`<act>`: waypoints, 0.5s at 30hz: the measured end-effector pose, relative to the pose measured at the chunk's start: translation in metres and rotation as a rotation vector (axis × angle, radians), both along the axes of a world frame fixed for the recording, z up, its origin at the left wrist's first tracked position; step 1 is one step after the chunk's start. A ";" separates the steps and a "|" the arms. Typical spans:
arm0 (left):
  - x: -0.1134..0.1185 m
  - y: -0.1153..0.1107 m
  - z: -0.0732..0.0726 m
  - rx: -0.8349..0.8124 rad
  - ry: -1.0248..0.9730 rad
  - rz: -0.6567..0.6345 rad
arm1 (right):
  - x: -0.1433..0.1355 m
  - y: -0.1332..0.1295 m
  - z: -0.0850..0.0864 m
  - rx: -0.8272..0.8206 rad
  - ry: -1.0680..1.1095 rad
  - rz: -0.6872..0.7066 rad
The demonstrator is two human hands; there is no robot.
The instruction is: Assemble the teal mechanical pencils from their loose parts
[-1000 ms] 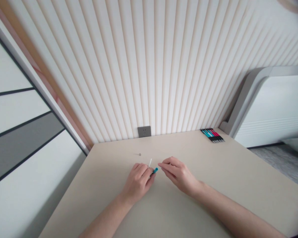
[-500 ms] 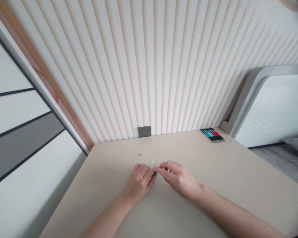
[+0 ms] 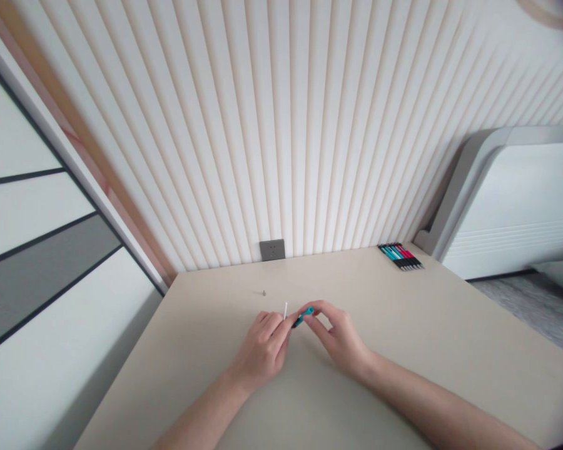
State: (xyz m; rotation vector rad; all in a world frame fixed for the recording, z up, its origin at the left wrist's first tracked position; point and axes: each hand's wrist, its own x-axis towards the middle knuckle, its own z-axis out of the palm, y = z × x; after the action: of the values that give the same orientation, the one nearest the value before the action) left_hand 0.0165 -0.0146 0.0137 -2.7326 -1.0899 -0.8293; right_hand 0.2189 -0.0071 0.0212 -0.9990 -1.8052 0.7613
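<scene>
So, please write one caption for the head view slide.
Left hand and right hand hold a teal pen part above a beige table.

A plain beige table (image 3: 403,350) stood against the ribbed wall. A row of pens (image 3: 400,255) lay side by side at its far right edge, and a tiny dark part (image 3: 264,292) sat alone near the middle back.

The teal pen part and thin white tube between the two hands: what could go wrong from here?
1. The thin white tube, pinched by the left hand, might bend or slip.
2. The teal pen part in the right hand could drop onto the beige table.
3. The tiny grey piece lying loose could get lost.
</scene>
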 end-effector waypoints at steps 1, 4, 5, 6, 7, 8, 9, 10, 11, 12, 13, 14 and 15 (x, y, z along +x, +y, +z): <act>-0.001 0.001 -0.001 -0.006 -0.003 0.002 | 0.002 0.002 0.001 -0.029 0.019 -0.033; -0.005 0.005 -0.007 0.027 -0.027 0.011 | 0.011 0.010 0.003 -0.024 0.023 -0.070; -0.006 0.007 -0.009 0.042 -0.040 0.013 | 0.014 0.013 0.004 0.009 0.002 -0.063; -0.008 0.009 -0.012 0.054 -0.053 0.010 | 0.017 0.015 0.004 0.045 -0.028 -0.050; -0.009 0.011 -0.014 0.060 -0.061 0.005 | 0.020 0.018 0.004 0.077 -0.063 -0.033; -0.010 0.012 -0.015 0.061 -0.071 0.005 | 0.022 0.020 0.004 0.102 -0.103 -0.013; -0.011 0.013 -0.015 0.058 -0.082 0.013 | 0.025 0.022 0.004 0.120 -0.145 0.007; -0.011 0.013 -0.015 0.051 -0.095 0.028 | 0.028 0.024 0.003 0.134 -0.187 0.022; -0.011 0.013 -0.015 0.041 -0.105 0.048 | 0.031 0.025 0.002 0.148 -0.227 0.034; -0.011 0.013 -0.013 0.028 -0.108 0.068 | 0.033 0.027 0.001 0.162 -0.264 0.046; -0.010 0.012 -0.012 0.012 -0.105 0.085 | 0.035 0.028 0.000 0.175 -0.293 0.057; -0.010 0.011 -0.010 -0.005 -0.096 0.098 | 0.037 0.029 -0.002 0.187 -0.314 0.067; -0.010 0.011 -0.009 -0.022 -0.080 0.108 | 0.038 0.030 -0.003 0.200 -0.328 0.077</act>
State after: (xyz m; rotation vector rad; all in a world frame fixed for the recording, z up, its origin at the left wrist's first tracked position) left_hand 0.0069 -0.0039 0.0050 -2.6515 -1.2561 -0.9235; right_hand 0.2569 0.0232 0.0182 -0.9670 -2.1642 0.4684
